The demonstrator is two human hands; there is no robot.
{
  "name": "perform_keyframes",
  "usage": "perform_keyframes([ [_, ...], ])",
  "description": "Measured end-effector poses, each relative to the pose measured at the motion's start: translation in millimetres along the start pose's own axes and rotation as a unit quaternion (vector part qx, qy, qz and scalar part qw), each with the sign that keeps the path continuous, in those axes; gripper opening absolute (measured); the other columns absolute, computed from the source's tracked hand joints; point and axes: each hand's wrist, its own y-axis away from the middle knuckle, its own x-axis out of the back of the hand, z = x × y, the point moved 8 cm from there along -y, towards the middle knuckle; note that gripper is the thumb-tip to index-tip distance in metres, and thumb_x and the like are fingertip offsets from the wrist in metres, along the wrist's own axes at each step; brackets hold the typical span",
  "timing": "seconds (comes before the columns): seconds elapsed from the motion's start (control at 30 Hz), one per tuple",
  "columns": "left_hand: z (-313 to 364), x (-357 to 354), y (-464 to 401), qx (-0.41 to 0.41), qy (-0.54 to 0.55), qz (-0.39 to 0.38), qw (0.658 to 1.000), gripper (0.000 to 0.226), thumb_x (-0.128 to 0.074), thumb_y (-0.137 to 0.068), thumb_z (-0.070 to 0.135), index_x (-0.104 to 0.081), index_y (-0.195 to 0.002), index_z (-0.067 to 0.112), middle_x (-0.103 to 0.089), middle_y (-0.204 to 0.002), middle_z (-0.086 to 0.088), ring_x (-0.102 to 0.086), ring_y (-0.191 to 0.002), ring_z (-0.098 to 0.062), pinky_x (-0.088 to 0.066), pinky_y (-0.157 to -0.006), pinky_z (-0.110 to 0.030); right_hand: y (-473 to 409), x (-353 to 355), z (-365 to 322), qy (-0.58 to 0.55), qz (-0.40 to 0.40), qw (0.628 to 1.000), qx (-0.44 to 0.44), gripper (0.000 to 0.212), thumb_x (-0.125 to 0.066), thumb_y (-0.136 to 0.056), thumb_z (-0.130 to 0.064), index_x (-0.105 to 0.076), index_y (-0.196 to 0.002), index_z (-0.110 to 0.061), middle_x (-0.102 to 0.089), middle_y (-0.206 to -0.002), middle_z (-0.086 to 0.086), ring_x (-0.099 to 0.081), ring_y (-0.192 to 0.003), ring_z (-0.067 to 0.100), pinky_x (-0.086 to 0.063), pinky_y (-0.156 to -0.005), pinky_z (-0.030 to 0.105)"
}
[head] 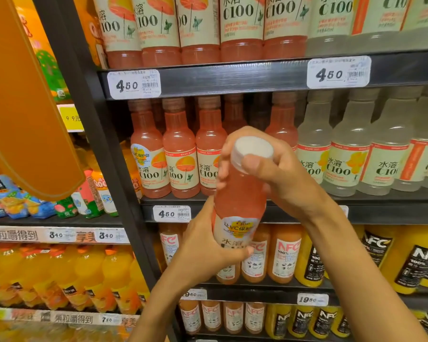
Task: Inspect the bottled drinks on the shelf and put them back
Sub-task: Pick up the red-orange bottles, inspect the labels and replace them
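You are holding the pink bottle (237, 201) tilted in front of the shelf (232, 80) (rows of matching drinks behind), your left hand (208, 245) gripping its labelled lower body, your right hand (269, 169) curling around its white cap (253, 149).

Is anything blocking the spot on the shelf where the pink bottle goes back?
Nothing visible does. The pink bottle is held in front of a gap in the front row; bottles stand further back there.

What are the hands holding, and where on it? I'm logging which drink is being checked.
A pink C100 bottle: the left hand grips its labelled lower body, and the right hand grips the neck at the white cap.
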Motion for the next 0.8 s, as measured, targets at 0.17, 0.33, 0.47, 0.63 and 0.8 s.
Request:
perform_keyframes([
  [0.17, 1, -17, 16, 0.028, 0.043, -0.088, 0.995, 0.067, -0.087, -0.059, 0.025, -0.051, -0.103, 0.061, -0.068, -0.105, 0.023, -0.066, -0.096, 0.002, -0.052, -0.071, -0.010, -5, 16, 11, -0.071, 0.086, 0.993, -0.030, 0.007, -0.052, -0.089, -0.016, -0.052, -0.089, -0.009, -0.060, -0.071, 0.004, -0.059, -0.056, 0.017, -0.053, -0.060, 0.035],
  [0.33, 0, -26, 23, 0.043, 0.120, -0.084, 0.988, 0.059, -0.076, -0.069, 0.033, -0.048, -0.121, 0.043, -0.067, -0.115, 0.011, -0.064, -0.107, -0.008, -0.053, -0.083, -0.021, -5, 29, 7, 0.001, 0.153, 0.988, -0.025, 0.015, -0.052, -0.091, -0.022, -0.063, -0.087, -0.012, -0.062, -0.072, 0.003, -0.060, -0.058, 0.017, -0.053, -0.057, 0.031],
  [0.47, 5, -25, 25, 0.031, 0.181, -0.041, 0.982, 0.059, -0.069, -0.073, 0.033, -0.045, -0.127, 0.031, -0.067, -0.116, 0.009, -0.065, -0.106, -0.010, -0.052, -0.080, -0.018, -5, 41, 14, -0.009, 0.218, 0.975, -0.048, 0.017, -0.056, -0.093, -0.028, -0.067, -0.089, -0.016, -0.065, -0.073, 0.002, -0.062, -0.061, 0.016, -0.055, -0.061, 0.031],
  [0.63, -8, -35, 35, 0.086, 0.280, -0.068, 0.954, 0.070, -0.070, -0.072, 0.057, -0.053, -0.129, 0.018, -0.068, -0.116, -0.013, -0.067, -0.104, -0.025, -0.054, -0.081, -0.031, -3, 37, 31, -0.150, 0.161, 0.970, -0.107, 0.030, -0.051, -0.092, -0.037, -0.061, -0.108, -0.013, -0.070, -0.085, 0.008, -0.068, -0.073, 0.019, -0.057, -0.069, 0.034],
  [0.8, -19, -43, 35, 0.140, 0.300, -0.132, 0.934, 0.073, -0.068, -0.071, 0.062, -0.059, -0.125, 0.013, -0.070, -0.112, -0.012, -0.067, -0.103, -0.026, -0.053, -0.087, -0.038, 0, 24, 44, -0.242, 0.139, 0.954, -0.114, 0.028, -0.053, -0.088, -0.037, -0.054, -0.104, -0.014, -0.060, -0.079, 0.005, -0.060, -0.063, 0.017, -0.053, -0.061, 0.033],
])
